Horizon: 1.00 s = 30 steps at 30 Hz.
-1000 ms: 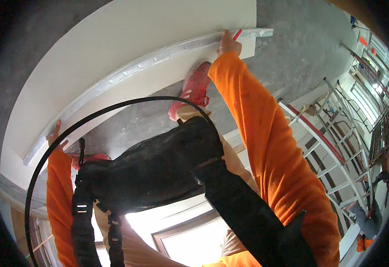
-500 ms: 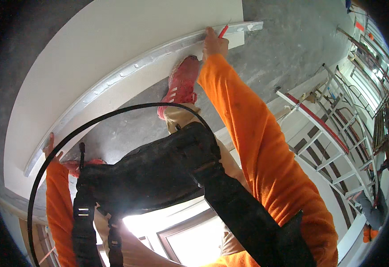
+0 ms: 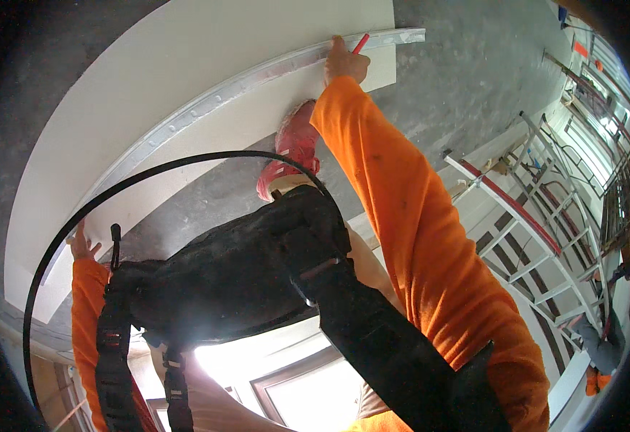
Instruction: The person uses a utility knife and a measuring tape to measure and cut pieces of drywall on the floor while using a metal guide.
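Long metal strip (image 3: 217,97) is lying flat across a white board (image 3: 185,43), which is itself lying on the grey floor (image 3: 473,57). The strip's far right end is projecting past the board's edge, over bare floor; its left part is running behind a black band (image 3: 185,160) that is arching across the view.

Right hand (image 3: 347,61): resting on the strip near the right end, fingers curling closed around a red pencil (image 3: 361,44), or a slim marker, while also touching the metal. Left hand (image 3: 82,243): sitting by the strip's left end, fingers standing somewhat apart; the band is crossing close by, so whether they are gripping the strip or only pressing on it, I cannot tell.

Handling, by judgement: the strip is looking light for its length and fairly stiff, its bow probably coming from the lens; the smooth metal is likely to be sliding easily on the board. Best hold: near both ends, pressing down evenly. The board is seeming thin and broad, its corners likely fragile; two opposite edges would be serving best for lifting.

Count: one strip, one board, one pencil, two hands. One red shoe (image 3: 299,133) is showing clearly beside the board. One black bag (image 3: 235,252) is hanging below the view, and at least one ladder (image 3: 533,222) is standing off to the right.
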Tool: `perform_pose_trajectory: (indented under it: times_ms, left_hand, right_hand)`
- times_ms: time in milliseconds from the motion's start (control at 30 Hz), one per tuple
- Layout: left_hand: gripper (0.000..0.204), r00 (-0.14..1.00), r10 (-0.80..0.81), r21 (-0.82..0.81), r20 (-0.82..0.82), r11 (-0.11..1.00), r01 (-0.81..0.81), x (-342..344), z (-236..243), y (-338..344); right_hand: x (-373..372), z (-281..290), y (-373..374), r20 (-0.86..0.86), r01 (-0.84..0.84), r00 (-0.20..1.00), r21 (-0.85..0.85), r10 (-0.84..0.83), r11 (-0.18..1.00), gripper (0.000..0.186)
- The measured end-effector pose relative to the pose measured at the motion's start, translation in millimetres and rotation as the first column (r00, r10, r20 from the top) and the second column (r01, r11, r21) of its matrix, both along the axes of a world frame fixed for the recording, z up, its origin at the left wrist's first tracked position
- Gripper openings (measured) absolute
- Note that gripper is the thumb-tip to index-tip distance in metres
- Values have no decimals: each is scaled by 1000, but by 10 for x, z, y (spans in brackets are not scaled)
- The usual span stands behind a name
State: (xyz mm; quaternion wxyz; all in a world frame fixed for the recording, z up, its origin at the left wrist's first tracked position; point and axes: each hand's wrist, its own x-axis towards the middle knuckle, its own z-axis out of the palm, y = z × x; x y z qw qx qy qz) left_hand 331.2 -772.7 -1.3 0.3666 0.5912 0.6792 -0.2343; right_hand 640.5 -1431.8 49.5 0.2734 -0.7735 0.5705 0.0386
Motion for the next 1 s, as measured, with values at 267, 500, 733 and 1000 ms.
perform_pose_trajectory:
  times_ms: [267,500,733,1000]
  left_hand:
    - [84,996,-73,-204,-53,977,61,117,-112,-247]
    - [99,997,-52,-47,-61,998,49,-15,22,-22]
    - [125,997,-74,-87,-35,994,71,268,254,-357]
    - [120,999,-52,-221,11,974,53,98,174,-104]
  right_hand:
    - [5,-5,-177,19,-6,1000,-50,6,999,63]
    - [-1,32,40,8,-3,1000,22,3,1000,61]
    - [-35,-5,-21,-77,-39,997,-129,29,991,63]
    - [-25,-6,-3,-61,-54,997,-114,47,992,60]
